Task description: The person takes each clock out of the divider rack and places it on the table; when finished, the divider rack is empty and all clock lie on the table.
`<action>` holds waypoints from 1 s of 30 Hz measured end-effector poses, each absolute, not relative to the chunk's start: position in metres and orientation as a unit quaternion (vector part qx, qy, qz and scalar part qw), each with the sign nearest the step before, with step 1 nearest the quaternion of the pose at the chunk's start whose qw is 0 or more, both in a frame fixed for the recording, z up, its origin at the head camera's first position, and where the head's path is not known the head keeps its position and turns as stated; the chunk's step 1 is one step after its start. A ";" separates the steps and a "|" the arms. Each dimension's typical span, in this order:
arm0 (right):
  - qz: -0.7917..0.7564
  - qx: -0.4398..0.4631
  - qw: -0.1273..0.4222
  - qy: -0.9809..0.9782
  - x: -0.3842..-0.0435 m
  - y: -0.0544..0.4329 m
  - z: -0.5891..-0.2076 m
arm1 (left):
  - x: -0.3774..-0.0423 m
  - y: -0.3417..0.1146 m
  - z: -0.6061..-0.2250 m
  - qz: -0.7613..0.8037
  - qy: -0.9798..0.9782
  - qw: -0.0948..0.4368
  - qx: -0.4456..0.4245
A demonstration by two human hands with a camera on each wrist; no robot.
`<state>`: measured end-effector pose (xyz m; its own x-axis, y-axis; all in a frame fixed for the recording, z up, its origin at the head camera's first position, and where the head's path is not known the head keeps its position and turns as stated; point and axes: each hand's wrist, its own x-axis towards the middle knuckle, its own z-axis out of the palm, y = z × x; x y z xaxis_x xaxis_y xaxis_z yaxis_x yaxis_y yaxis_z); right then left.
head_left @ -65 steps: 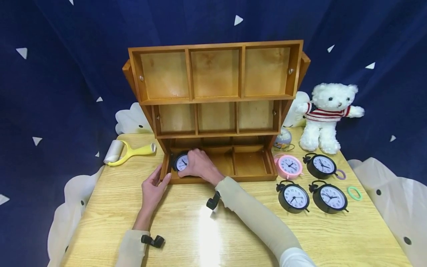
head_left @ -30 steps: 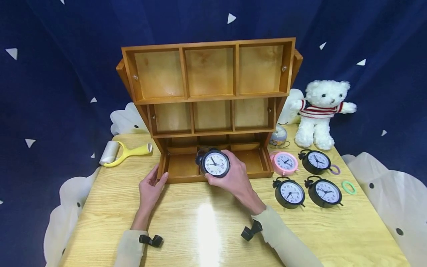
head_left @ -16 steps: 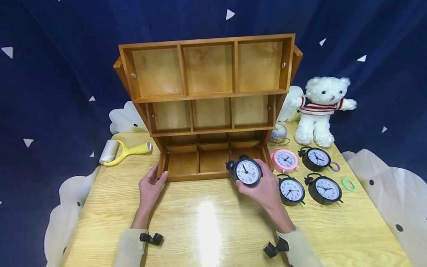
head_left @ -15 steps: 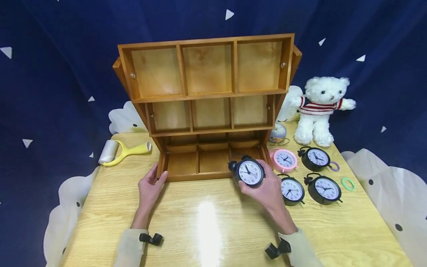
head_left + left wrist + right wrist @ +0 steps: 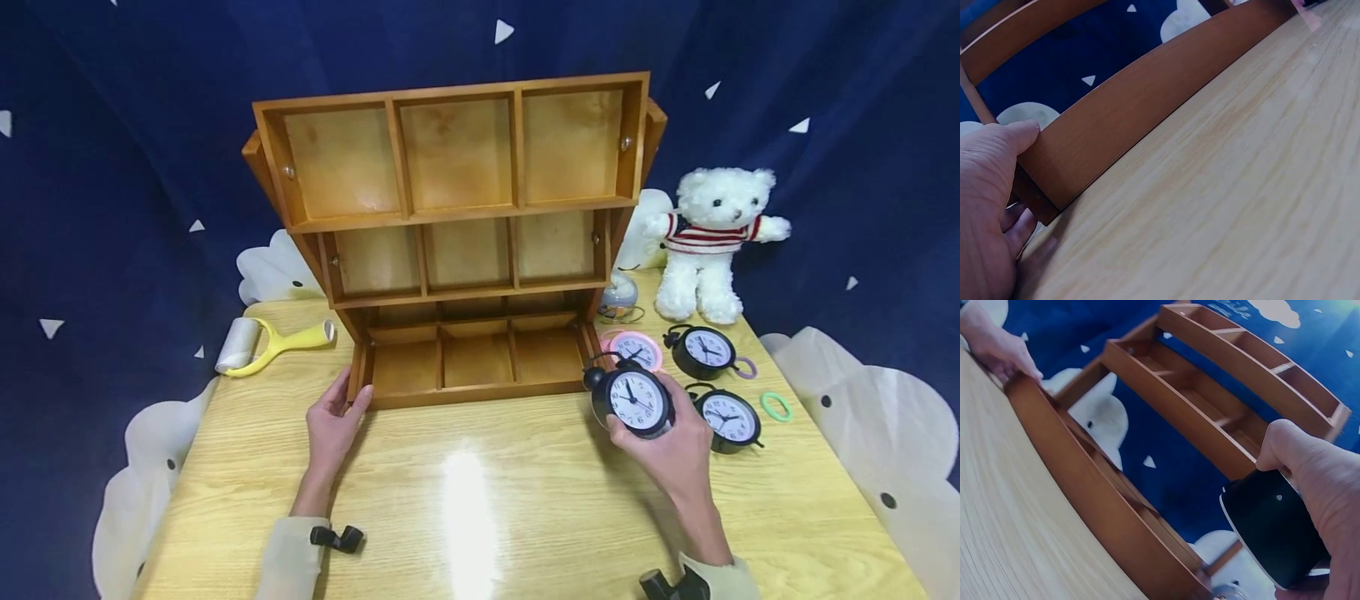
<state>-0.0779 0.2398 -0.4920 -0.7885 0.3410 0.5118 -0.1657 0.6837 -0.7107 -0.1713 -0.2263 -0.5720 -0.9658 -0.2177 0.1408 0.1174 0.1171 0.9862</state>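
Note:
My right hand (image 5: 670, 454) grips a black alarm clock (image 5: 636, 400) by its side, with its white dial facing up. It is raised over the table at the right front corner of a wooden tiered box (image 5: 480, 392), and hides the black clock behind it. In the right wrist view the clock's dark casing (image 5: 1275, 525) sits between thumb and fingers. My left hand (image 5: 332, 429) holds the box's front left corner; the left wrist view shows the thumb (image 5: 1022, 134) on the rim and fingers around the side.
A pink alarm clock (image 5: 647, 350), two black clocks (image 5: 703, 352) (image 5: 726, 419), a green ring (image 5: 776, 407) and a purple ring (image 5: 746, 367) lie on the right. A white teddy bear (image 5: 716, 242) stands behind them. A yellow-handled lint roller (image 5: 277, 345) lies left of the box.
My right hand has lifted the black alarm clock out of the box's bottom left compartment and carried it right, past the box's right side. My left hand stays at the corner.

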 end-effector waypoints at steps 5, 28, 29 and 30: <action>0.404 -0.074 0.316 -0.855 -0.069 0.248 -0.490 | -0.167 -0.224 -0.561 -0.660 -0.740 0.121 0.037; 0.412 -0.098 0.212 -0.881 -0.055 0.182 -0.530 | -0.173 -0.226 -0.579 -0.656 -0.743 0.134 0.026; 0.411 -0.096 0.210 -0.882 -0.055 0.180 -0.532 | -0.173 -0.227 -0.579 -0.656 -0.742 0.135 0.025; 0.410 -0.094 0.208 -0.883 -0.055 0.179 -0.535 | -0.173 -0.227 -0.579 -0.656 -0.742 0.136 0.025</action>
